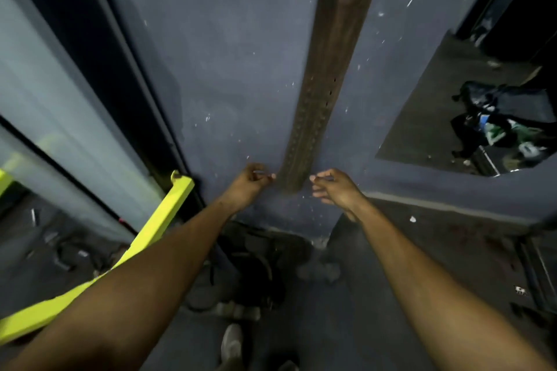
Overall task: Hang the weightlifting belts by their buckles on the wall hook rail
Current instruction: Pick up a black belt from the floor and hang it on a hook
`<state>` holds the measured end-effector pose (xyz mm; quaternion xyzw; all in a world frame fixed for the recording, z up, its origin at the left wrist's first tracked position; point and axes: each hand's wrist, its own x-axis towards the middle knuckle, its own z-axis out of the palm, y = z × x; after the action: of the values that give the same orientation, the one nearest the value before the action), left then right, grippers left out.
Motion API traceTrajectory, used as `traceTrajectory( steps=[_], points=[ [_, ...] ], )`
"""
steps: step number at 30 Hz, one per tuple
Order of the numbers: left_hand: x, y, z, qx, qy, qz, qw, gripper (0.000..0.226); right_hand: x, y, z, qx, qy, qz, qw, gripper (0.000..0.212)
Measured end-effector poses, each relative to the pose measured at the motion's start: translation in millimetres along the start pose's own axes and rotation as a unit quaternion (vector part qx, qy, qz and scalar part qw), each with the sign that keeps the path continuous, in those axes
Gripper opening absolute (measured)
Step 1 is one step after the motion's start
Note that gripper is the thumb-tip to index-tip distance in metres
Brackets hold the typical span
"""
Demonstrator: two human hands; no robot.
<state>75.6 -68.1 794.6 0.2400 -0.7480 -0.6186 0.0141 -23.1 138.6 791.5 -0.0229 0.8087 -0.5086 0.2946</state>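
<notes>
Starting at the far left, there's a pale glass panel (pixel 45 75) in a dark frame, and below it a bright yellow-green metal bar (pixel 144 235) slants across the corner, partly behind the left forearm. Next comes the dusky blue wall (pixel 217 54), speckled with small white flecks. The left hand (pixel 251 185) is up against that wall, fingers curled in, thumb and fingertips bunched right at the left edge of the belt's lower end; whether it actually pinches the leather, I cannot tell from here. Dead centre, one brown weightlifting belt (pixel 328 75) hangs flat down the wall, running out of view at the top, two rows of punched holes along its lower stretch, its rounded tip sitting between the two hands. The right hand (pixel 334 188) is just beside the belt's right edge, fingers loosely curled, fingertips pointing toward the strap with a small gap showing, holding nothing. On the floor below the hands lies a dark heap of gear (pixel 256 268), blurred, and a grey shoe (pixel 232 343) pokes in at the bottom edge. Off to the right, a dark bag (pixel 506 105) and bits of clutter sit on the floor.
</notes>
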Motion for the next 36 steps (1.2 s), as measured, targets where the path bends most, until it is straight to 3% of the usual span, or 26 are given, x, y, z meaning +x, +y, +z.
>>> traceTrajectory(
  steps=[5,9,12,15,18,21,26,31,36],
  points=[
    [-11.2,-70.1,-8.2,-0.004,0.031,-0.078,0.996,0.028,15.5,36.2,34.4,0.006,-0.033,0.056,0.998,0.039],
    [-13.7,-111.6,-24.9,-0.013,0.033,-0.115,0.993,0.02,28.1,52.2,64.2,-0.001,-0.069,0.082,0.994,0.023],
    [-10.3,-137.0,-40.8,-0.009,0.035,-0.156,0.987,0.018,43.3,63.9,87.7,-0.011,-0.079,0.089,0.993,0.023],
    [-1.5,-169.2,-56.2,0.045,0.007,-0.19,0.981,0.031,60.3,81.6,117.1,-0.034,-0.084,0.101,0.991,0.026],
    [13.7,-211.4,-63.7,0.109,-0.048,-0.205,0.972,0.021,78.7,115.1,147.8,-0.046,-0.073,0.117,0.989,0.031],
    [29.8,-254.8,-60.5,0.181,-0.072,-0.222,0.955,0.027,100.2,160.8,172.3,-0.064,-0.079,0.149,0.984,0.032],
    [59.7,-344.4,-33.4,0.165,-0.119,-0.302,0.931,0.037,143.1,258.3,210.3,-0.067,-0.098,0.207,0.971,0.015],
    [112.5,-459.3,19.3,0.213,-0.173,-0.272,0.922,0.03,204.4,372.4,250.1,-0.072,-0.106,0.241,0.962,0.014],
    [179.6,-587.8,68.3,0.232,-0.152,-0.267,0.923,0.04,271.8,497.3,291.7,-0.078,-0.123,0.256,0.955,0.006]
  ],
)
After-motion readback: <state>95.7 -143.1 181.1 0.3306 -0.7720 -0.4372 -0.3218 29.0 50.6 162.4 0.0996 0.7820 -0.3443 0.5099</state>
